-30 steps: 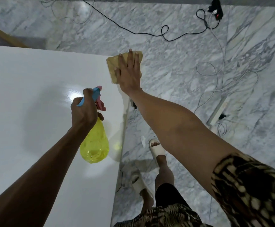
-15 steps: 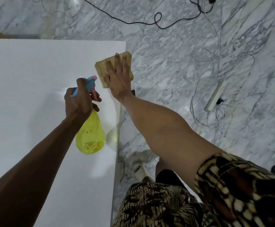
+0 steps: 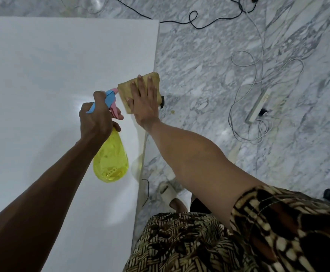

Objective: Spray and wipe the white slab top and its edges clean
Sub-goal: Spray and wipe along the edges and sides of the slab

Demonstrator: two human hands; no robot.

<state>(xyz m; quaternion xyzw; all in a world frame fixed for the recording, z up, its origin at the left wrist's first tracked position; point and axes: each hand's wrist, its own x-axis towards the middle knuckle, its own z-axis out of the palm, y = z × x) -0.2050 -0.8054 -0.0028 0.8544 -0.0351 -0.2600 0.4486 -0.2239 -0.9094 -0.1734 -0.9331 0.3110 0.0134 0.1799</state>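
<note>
On slab (image 3: 42,75), flat right hand (image 3: 144,107) presses cloth (image 3: 126,89)

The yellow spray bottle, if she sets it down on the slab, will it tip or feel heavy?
The spray bottle looks mostly empty, so probably light. Its wide rounded body should stand steadily, though the slab looks glossy, so it might slide.

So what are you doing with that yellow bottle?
A person is cleaning a big white slab. The left hand holds a yellow spray bottle above the slab, fingers on its pink trigger. The right hand lies flat on a tan cloth, pressing it onto the slab's right edge, where the cloth hangs a little over the side. Cables and a power strip lie on the marble floor beside it.
</note>
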